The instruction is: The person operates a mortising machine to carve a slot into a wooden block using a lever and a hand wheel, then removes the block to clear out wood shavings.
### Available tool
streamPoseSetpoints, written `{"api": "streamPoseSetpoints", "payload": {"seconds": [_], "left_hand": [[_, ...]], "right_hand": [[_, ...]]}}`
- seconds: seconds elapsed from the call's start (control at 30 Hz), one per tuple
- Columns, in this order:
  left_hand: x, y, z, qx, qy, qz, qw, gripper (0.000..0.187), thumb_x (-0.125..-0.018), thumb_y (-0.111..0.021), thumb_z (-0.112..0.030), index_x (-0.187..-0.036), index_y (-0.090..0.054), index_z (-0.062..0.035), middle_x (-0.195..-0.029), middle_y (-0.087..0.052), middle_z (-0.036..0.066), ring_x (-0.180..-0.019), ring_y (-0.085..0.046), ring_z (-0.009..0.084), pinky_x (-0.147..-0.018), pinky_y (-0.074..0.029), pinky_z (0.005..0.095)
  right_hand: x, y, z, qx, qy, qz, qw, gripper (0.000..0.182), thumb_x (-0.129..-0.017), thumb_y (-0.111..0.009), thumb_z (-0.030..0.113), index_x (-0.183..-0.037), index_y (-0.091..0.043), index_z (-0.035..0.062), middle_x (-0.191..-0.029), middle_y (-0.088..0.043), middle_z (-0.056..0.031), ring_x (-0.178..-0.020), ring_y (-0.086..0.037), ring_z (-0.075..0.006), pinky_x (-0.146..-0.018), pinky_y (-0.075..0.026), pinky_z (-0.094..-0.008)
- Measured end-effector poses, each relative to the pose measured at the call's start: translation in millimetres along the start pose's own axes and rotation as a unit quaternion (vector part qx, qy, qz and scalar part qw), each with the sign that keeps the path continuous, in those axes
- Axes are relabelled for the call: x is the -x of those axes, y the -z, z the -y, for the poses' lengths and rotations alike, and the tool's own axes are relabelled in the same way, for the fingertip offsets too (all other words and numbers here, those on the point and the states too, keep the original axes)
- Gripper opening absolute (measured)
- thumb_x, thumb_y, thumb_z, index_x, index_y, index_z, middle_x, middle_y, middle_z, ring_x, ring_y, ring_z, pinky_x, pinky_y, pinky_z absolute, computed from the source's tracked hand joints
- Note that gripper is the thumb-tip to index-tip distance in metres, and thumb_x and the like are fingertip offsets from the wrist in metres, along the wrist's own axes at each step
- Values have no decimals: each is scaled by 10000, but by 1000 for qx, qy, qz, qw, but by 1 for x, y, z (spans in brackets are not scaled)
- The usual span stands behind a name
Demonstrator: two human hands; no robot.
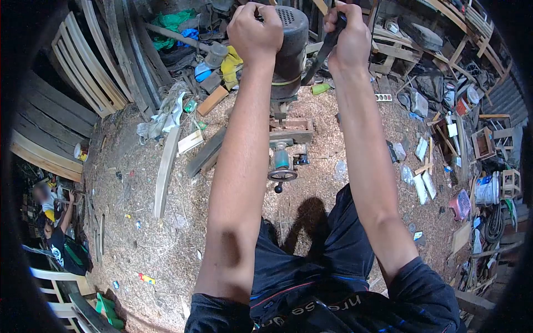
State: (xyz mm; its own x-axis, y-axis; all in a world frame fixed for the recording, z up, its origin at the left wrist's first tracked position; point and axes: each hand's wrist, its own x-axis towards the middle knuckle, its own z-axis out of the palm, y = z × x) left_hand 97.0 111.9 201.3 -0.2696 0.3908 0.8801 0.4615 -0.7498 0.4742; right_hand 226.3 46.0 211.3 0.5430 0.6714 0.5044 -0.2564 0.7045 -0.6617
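Note:
Both arms reach up to the top of the view, either side of a dark cylindrical motor (292, 47) with a perforated cap. My left hand (255, 30) is closed, its knuckles beside the motor's cap; what its fingers hold is hidden. My right hand (351, 36) is also closed, against a dark strap-like strip (325, 53) that slants down towards the motor. A light piece of wood (321, 6) shows by its fingertips, cut off by the frame edge. Below the motor are a spindle, a wooden block (294, 135) and a green vise-like base with a handwheel (282, 175).
Wood shavings cover the floor (139, 244). Curved slats (83, 66) lean at the left, and a long board (166, 172) lies nearby. At far left is another person (66, 244). Scrap wood, a pink basket (459, 205) and a power strip (383, 97) lie to the right.

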Motion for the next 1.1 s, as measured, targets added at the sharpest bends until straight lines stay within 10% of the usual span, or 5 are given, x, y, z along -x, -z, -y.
{"api": "streamPoseSetpoints", "payload": {"seconds": [1.1], "left_hand": [[8, 0, 4, 30, 11, 14, 999, 314, -880, -515, -262, -767, -666, -10, -825, -652, 217, -772, -641, 380, -697, -498, 421]], "right_hand": [[91, 33, 12, 3, 25, 68, 997, 275, -875, -463, 223, -678, -443, 32, -695, -406, -70, -709, -381, -171, -702, -308, -311]]}}
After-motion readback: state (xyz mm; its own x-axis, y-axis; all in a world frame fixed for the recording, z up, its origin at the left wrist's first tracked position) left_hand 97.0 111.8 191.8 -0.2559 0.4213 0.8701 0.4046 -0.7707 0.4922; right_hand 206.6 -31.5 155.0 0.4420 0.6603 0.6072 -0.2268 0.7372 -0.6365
